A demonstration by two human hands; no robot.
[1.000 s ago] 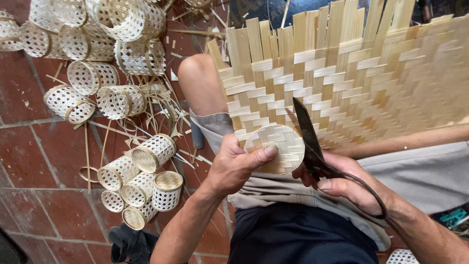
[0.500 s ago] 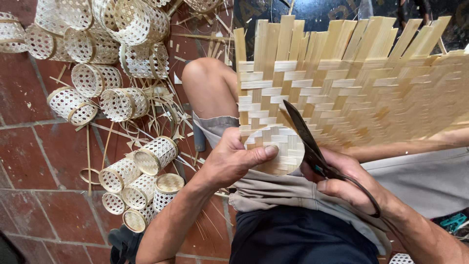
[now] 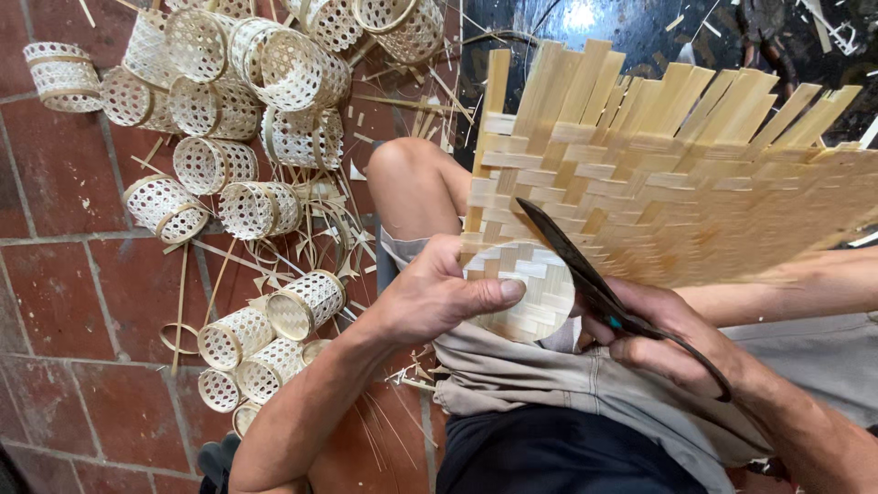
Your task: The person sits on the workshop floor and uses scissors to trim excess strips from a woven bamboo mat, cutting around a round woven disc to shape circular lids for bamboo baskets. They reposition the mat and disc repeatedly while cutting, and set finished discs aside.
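Note:
A flat mat woven from pale bamboo strips lies over my lap, loose strip ends fanning up and to the right. My left hand pinches its rounded lower corner, thumb on top. My right hand grips dark scissors; the blades point up-left and lie against the mat just right of the rounded corner. Whether the blades are apart is hard to tell.
Several small round openwork bamboo baskets are heaped on the red tile floor at upper left, a smaller group beside my left forearm. Bamboo slivers and trimmings litter the floor by my bare knee.
The mat has turned and shifted, with its strip ends now more upright and to the right. Both hands keep their hold; the scissors stay at the rounded corner.

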